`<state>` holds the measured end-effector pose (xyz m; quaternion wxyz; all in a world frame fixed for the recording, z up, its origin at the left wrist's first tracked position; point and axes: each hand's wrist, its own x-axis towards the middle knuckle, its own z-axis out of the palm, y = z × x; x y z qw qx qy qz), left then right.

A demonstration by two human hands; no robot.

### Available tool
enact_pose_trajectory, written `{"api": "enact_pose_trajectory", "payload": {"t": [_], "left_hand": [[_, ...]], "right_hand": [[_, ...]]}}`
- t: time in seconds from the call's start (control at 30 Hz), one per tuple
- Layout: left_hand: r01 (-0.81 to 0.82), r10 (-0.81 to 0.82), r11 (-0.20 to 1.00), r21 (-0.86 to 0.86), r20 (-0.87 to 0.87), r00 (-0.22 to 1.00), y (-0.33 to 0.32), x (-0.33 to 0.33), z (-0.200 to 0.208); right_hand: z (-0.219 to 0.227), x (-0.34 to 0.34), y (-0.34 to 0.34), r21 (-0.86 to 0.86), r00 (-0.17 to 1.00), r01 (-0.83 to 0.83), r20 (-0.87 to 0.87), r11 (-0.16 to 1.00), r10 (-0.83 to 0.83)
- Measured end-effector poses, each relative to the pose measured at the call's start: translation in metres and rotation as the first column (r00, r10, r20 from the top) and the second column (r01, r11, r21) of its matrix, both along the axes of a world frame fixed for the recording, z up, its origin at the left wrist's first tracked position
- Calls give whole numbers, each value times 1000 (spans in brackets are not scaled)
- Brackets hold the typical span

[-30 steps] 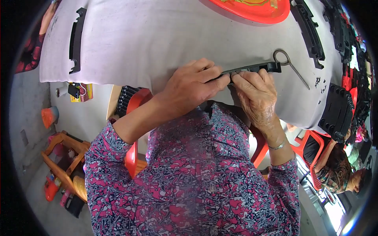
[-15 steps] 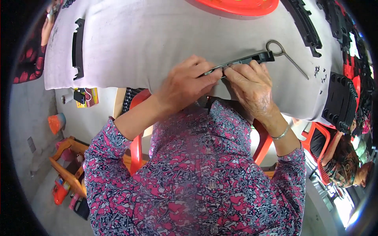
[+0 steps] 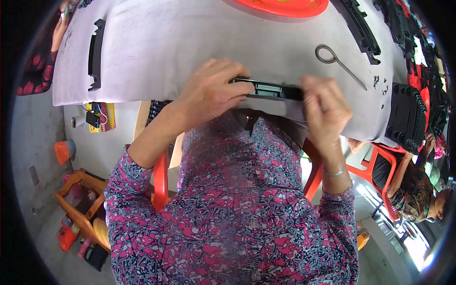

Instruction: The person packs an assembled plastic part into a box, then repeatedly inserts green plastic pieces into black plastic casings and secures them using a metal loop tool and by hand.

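My left hand (image 3: 211,90) is closed round the left end of a long black plastic piece (image 3: 289,92), thumb in front and fingers behind. A pale, glossy inset shows along the middle of the piece, which lies nearly level above the near edge of the table. At its right end is my right hand (image 3: 327,107), smeared by motion; whether its fingers grip the piece cannot be told. Beyond that hand, a metal rod with a ring handle (image 3: 349,73) rests on the cloth, beside several tiny black bits (image 3: 376,81).
Another black plastic strip (image 3: 96,54) lies at the left on the pale tablecloth (image 3: 156,52). A red plate (image 3: 285,7) is at the far edge. More black strips (image 3: 358,31) and a stack of black parts (image 3: 403,116) line the right side. Other people sit at left and right.
The black piece has swung from a slant to nearly level. My right hand has moved right, from the middle of the piece toward its right end. My left hand still holds the left end.
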<state>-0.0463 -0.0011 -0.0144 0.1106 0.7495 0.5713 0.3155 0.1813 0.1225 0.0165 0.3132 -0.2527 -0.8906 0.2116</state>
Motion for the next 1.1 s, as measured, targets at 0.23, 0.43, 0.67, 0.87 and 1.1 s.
{"api": "enact_pose_trajectory", "payload": {"t": [0.23, 0.43, 0.67, 0.87, 1.1], "left_hand": [[-120, 120, 989, 87, 4, 993, 3, 25, 14], [-207, 198, 964, 169, 67, 978, 12, 52, 0], [-223, 217, 953, 206, 52, 975, 11, 59, -20], [-233, 231, 937, 261, 38, 972, 12, 59, -26], [-236, 232, 944, 231, 46, 972, 11, 58, -24]], "right_hand": [[0, 10, 88, 252, 911, 229, 284, 940, -298], [-17, 3, 93, 204, 869, 252, 383, 946, -314], [-26, 8, 103, 77, 907, 272, 313, 959, -282], [-10, 15, 91, -137, 955, 251, 197, 958, -222], [54, 9, 67, -677, 790, -393, -594, 622, -148]]}}
